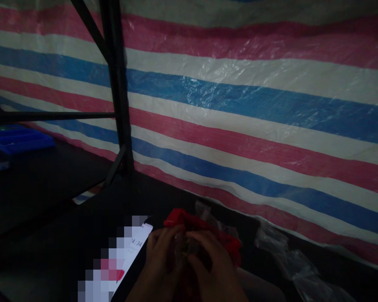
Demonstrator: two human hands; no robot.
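Observation:
Close together at the bottom centre are my left hand [160,256] and my right hand [212,260], both with curled fingers. Between them is a small clear plastic bag [178,248], dim and partly covered, with my left fingers closed on its side. My right thumb and fingers pinch inward at a small yellowish-brown bit [189,247] by the bag; what it is cannot be made out. Behind and beneath both hands lies a crumpled red plastic bag [179,217]. A lit phone [134,247], partly pixelated, lies just left of my left hand.
Several clear plastic bags [297,262] lie on the dark surface to the right, and another [204,209] lies behind the red bag. A black metal frame [116,92] stands before a striped tarpaulin [255,126]. A blue tray [22,140] sits far left.

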